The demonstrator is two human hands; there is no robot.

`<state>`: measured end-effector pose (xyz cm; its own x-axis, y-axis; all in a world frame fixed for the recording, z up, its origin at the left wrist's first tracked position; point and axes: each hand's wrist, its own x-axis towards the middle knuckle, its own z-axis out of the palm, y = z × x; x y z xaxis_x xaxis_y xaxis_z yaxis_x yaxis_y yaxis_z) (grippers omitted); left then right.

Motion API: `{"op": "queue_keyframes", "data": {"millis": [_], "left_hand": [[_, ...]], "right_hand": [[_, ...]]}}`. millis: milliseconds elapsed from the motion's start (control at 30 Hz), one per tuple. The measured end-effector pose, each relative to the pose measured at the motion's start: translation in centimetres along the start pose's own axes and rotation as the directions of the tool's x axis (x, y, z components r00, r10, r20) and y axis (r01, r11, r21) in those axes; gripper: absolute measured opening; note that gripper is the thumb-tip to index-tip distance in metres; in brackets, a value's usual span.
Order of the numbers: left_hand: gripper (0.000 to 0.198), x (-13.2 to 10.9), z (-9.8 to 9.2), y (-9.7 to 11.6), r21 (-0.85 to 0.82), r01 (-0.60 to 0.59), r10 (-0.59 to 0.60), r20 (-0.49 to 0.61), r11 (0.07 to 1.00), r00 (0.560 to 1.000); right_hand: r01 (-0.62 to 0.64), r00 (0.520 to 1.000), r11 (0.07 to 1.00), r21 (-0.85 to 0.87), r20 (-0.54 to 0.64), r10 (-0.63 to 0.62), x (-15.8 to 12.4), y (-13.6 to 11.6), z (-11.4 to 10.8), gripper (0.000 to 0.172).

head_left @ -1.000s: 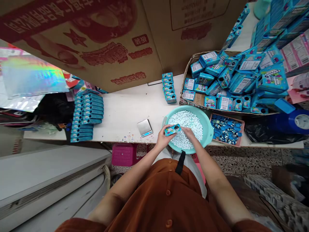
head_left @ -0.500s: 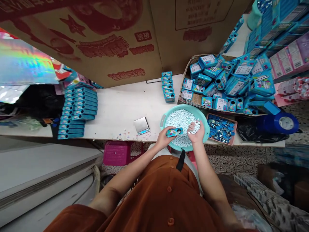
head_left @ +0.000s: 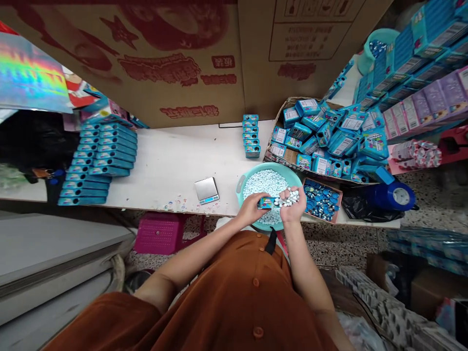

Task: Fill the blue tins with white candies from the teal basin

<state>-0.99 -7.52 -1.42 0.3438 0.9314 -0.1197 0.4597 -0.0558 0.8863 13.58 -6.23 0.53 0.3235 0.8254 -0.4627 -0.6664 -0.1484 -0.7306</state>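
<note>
My left hand (head_left: 250, 209) grips a small blue candy box (head_left: 267, 203) over the near side of a turquoise basin (head_left: 239, 187). Loose white candies (head_left: 261, 181) fill the basin. My right hand (head_left: 294, 210) is cupped round a heap of white candies (head_left: 291, 196), its fingers curled. That heap meets the right end of the box, where some candies sit at the opening. The hole itself is hidden by them.
A small scale (head_left: 206, 190) stands left of the basin. Blue boxes are stacked at left (head_left: 113, 151) and in a short row (head_left: 251, 136) behind. A carton (head_left: 270, 157) of blue boxes and a tray (head_left: 338, 209) of blue and silver caps lie right.
My right hand has come left against the box's end, bringing its candies to the opening. My left hand still holds the box. The whole view has shifted a little.
</note>
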Motion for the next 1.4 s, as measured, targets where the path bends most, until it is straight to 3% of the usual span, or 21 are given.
{"op": "queue_keyframes", "data": {"millis": [133, 300, 567, 733, 900, 1000, 1200, 1400], "left_hand": [[0.039, 0.4, 0.0, 0.1, -0.033, 0.014, -0.014, 0.0, 0.999, 1.0], [0.044, 0.7, 0.3, 0.2, -0.194, 0.118, -0.12, 0.001, 0.974, 0.993], [0.04, 1.3, 0.0, 0.9, -0.115, 0.001, -0.009, -0.069, 0.993, 0.998], [0.037, 1.5, -0.2, 1.1, -0.05, -0.057, 0.055, -0.033, 0.997, 0.998], [0.039, 1.4, -0.1, 1.3, -0.107, 0.01, -0.016, -0.049, 0.994, 0.999], [0.036, 1.4, -0.1, 1.3, -0.047, -0.078, 0.076, -0.053, 0.996, 0.996], [0.039, 1.5, 0.4, 1.5, -0.206, -0.02, 0.002, -0.086, 0.978, 0.996], [0.036, 1.6, 0.5, 2.0, -0.198, -0.103, 0.089, -0.081, 0.975, 0.993]], "right_hand": [[0.021, 1.0, 1.0, -0.022, 0.004, -0.021, -0.1, -0.1, 0.1, 0.032], [0.054, 0.998, 0.998, -0.035, 0.034, -0.053, -0.1, -0.5, 0.6, 0.035], [0.148, 0.988, 0.985, -0.088, 0.062, -0.142, -0.2, -1.1, 1.5, 0.033], [0.19, 0.982, 0.973, -0.131, 0.025, -0.189, -0.4, -1.2, 1.9, 0.033], [0.189, 0.981, 0.975, -0.114, -0.022, -0.192, -0.6, -1.2, 2.1, 0.03], [0.221, 0.974, 0.965, -0.141, -0.022, -0.226, -0.8, -1.1, 2.1, 0.029], [0.306, 0.949, 0.93, -0.205, -0.006, -0.314, -1.1, -1.7, 2.6, 0.031], [0.346, 0.936, 0.92, -0.184, 0.006, -0.351, -1.3, -2.1, 2.8, 0.031]]}}
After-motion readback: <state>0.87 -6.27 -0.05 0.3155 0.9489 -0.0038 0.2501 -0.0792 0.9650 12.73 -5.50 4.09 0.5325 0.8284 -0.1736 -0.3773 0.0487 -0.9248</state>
